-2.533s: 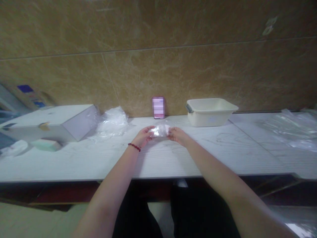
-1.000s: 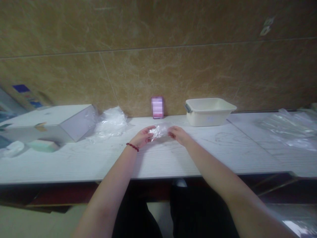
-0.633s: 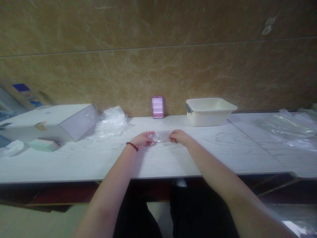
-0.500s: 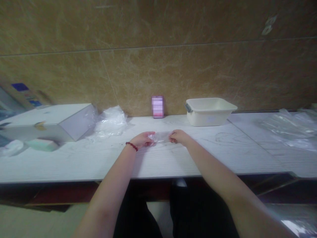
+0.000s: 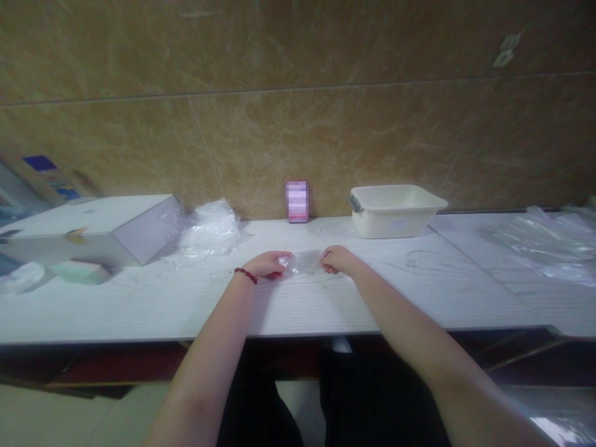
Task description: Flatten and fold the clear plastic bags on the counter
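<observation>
A small clear plastic bag is stretched between my two hands, low over the white table. My left hand, with a dark red beaded bracelet on its wrist, is closed on the bag's left end. At the other end, my right hand pinches the bag with curled fingers. Whether anything lies inside the bag is too blurred to tell.
Behind my hands, a phone-like thing with a blurred screen leans on the tiled wall. Right of it stands a cream plastic bin. Clear plastic bags lie beside a white box at left; more plastic bags lie far right.
My hands have drawn very slightly apart, and more of the bag shows between them. Both keep their hold on it. The other things stay in place.
</observation>
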Tool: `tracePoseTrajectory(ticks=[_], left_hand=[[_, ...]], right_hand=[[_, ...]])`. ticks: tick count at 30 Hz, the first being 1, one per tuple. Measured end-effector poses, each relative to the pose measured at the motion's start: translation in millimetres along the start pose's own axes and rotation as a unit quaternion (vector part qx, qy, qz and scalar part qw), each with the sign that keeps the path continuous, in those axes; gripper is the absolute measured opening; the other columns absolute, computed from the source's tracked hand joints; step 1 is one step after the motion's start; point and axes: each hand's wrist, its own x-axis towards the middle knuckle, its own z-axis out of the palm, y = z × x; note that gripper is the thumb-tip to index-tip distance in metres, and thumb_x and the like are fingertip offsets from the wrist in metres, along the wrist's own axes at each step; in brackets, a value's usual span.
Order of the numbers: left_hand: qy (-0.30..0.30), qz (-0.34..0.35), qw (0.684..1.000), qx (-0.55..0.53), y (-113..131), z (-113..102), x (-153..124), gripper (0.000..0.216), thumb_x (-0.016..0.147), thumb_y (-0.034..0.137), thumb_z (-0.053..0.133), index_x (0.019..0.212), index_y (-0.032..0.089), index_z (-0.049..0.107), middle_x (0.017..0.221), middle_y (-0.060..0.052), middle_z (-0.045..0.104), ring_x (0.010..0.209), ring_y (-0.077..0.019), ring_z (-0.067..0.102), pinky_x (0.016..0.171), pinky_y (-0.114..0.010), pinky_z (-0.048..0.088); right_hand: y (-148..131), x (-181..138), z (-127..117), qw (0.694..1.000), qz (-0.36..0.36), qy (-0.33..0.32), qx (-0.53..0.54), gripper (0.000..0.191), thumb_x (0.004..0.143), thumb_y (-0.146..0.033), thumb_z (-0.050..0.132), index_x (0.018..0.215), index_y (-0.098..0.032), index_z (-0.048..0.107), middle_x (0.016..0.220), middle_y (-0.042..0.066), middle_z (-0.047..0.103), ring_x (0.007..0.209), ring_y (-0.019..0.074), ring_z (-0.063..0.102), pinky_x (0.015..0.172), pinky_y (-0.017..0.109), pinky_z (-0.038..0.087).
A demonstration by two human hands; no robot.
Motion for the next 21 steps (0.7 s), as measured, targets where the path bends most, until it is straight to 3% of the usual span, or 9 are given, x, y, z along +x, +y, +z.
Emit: tracePoseTrajectory(ticks=[5, 8, 11, 13, 17, 21], left_hand=[[0.01, 0.001, 1.0, 0.026, 4, 2, -3, 0.066, 0.058, 0.007, 0.053, 0.122, 0.012, 0.034, 0.041, 0.006, 0.047, 0.034, -0.005, 0.039, 0.036, -0.015, 0.028], [0.023, 0.004, 0.999, 0.037, 5, 3, -3, 0.067, 0.057, 0.006, 0.052, 0.122, 0.012, 0.035, 0.041, 0.005, 0.048, 0.035, -0.0055, 0.041, 0.037, -0.015, 0.029], [0.034, 0.005, 0.998, 0.049, 6, 4, -3, 0.067, 0.057, 0.006, 0.052, 0.121, 0.012, 0.036, 0.043, 0.004, 0.05, 0.036, -0.0062, 0.043, 0.037, -0.016, 0.031], [0.038, 0.004, 0.998, 0.057, 5, 5, -2, 0.067, 0.057, 0.006, 0.051, 0.122, 0.012, 0.035, 0.044, 0.004, 0.051, 0.036, -0.0067, 0.043, 0.037, -0.016, 0.032], [0.033, 0.017, 0.998, 0.048, 3, 6, 1, 0.066, 0.058, 0.005, 0.049, 0.122, 0.012, 0.035, 0.044, 0.004, 0.051, 0.036, -0.0068, 0.044, 0.037, -0.016, 0.033], [0.031, 0.032, 0.998, 0.053, 3, 6, 0, 0.064, 0.057, 0.005, 0.049, 0.12, 0.01, 0.037, 0.042, 0.004, 0.051, 0.036, -0.0068, 0.044, 0.037, -0.016, 0.033]], right_hand=[[1, -1, 0, 1.0, 0.01, 0.011, -0.015, 0.009, 0.059, -0.011, 0.055, 0.057, -0.016, 0.048, 0.035, -0.004, 0.047, 0.034, 0.008, 0.045, 0.038, 0.019, 0.037], [0, -3, -8, 0.992, 0.003, 0.067, -0.108, 0.004, 0.062, -0.014, 0.055, 0.061, -0.016, 0.052, 0.042, -0.001, 0.051, 0.045, 0.012, 0.051, 0.047, 0.023, 0.04], [-7, -8, -12, 0.946, -0.091, 0.194, -0.241, 0.011, 0.069, -0.016, 0.047, 0.075, -0.015, 0.056, 0.069, 0.008, 0.06, 0.072, 0.0174, 0.055, 0.067, 0.028, 0.04], [-14, -13, -4, 0.913, -0.186, 0.225, -0.286, 0.023, 0.076, -0.017, 0.037, 0.09, -0.014, 0.055, 0.09, 0.01, 0.058, 0.089, 0.0178, 0.051, 0.079, 0.028, 0.036], [-22, -12, 35, 0.876, -0.298, 0.125, -0.359, 0.036, 0.081, -0.018, 0.028, 0.11, -0.011, 0.046, 0.112, 0.01, 0.049, 0.107, 0.0163, 0.04, 0.091, 0.026, 0.027], [-16, 0, 66, 0.846, -0.277, 0.073, -0.449, 0.041, 0.082, -0.017, 0.024, 0.119, -0.007, 0.037, 0.124, 0.013, 0.037, 0.116, 0.0212, 0.029, 0.094, 0.034, 0.022]])
